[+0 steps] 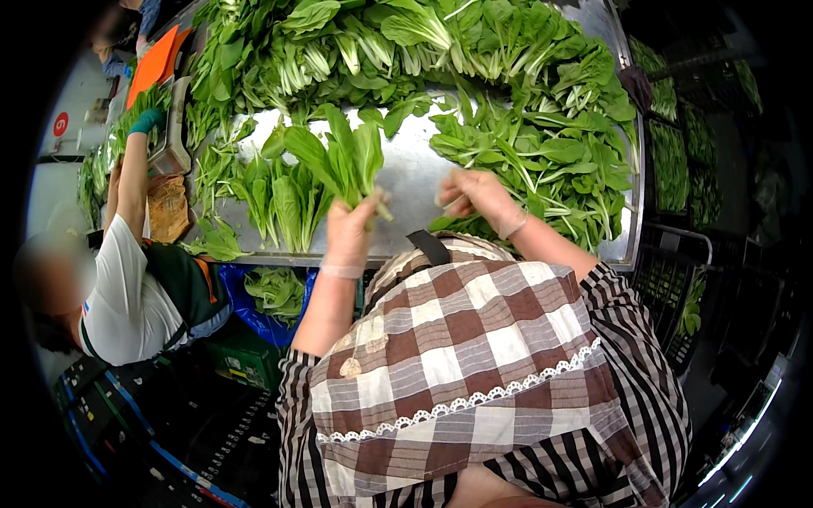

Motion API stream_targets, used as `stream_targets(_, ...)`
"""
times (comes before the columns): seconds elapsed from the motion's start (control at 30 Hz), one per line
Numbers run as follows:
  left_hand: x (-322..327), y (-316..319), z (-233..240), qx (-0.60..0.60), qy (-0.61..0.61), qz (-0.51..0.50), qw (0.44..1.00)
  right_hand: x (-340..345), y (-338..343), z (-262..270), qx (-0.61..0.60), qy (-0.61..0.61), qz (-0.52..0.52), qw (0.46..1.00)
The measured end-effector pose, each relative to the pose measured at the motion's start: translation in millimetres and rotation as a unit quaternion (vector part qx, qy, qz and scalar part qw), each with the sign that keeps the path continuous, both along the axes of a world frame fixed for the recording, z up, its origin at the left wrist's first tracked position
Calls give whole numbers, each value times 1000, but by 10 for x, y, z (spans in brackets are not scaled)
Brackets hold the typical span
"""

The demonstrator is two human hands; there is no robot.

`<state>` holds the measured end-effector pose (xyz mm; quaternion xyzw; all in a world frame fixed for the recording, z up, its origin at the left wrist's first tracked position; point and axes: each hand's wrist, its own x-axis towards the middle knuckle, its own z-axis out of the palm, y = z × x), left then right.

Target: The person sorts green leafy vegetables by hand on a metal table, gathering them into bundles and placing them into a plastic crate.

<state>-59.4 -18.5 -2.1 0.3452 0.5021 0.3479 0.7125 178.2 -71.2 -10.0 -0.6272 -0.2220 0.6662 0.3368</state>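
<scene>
My left hand [350, 232], in a clear thin glove, grips a small bunch of leafy greens [343, 159] by its pale stem ends, leaves pointing away from me. Some sorted leafy greens [286, 206] lie side by side just left of it on the metal table [406, 165]. My right hand [475, 198], also in a clear glove, is blurred with its fingers bent, just above the bare metal. No leaf shows clearly in it. Close to its right spreads a loose pile of leafy greens [546, 159].
A large heap of greens [381, 51] spans the table's far side. At left, a co-worker [133, 286] reaches with a teal glove [147, 120] toward greens near a scale [174, 140]. A blue bag [232, 292] with leaves hangs below the edge. Crates of greens [670, 168] stand at right.
</scene>
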Motion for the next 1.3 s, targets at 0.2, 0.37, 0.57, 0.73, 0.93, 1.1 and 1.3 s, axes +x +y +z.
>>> stream_targets(0.2, -1011, -91, -521, 103, 273, -101, 951, 156, 754, -104, 247, -386, 181, 870)
stream_targets(0.37, -1076, -57, -550, 153, 356, 36, 921, 298, 1391, -409, 287, -566, 344, 692)
stream_targets(0.57, -1274, -112, -634, 191, 448, 38, 873, 336, 836, -173, 294, -509, 497, 639)
stream_targets(0.73, -988, -248, -257, 323, 546, 90, 768, 746, 64, -85, 335, -538, 433, 641)
stream_targets(0.93, -514, -328, -239, 343, 364, -103, 860, 663, 295, 164, 421, -563, 233, 672)
stream_targets(1.1, -564, -296, -457, 282, 420, -135, 852, 473, 1244, 496, 356, -612, 26, 706)
stream_targets(1.3, -710, 123, -473, 358, 543, -41, 759, 496, 1536, 633, 251, -626, 55, 736)
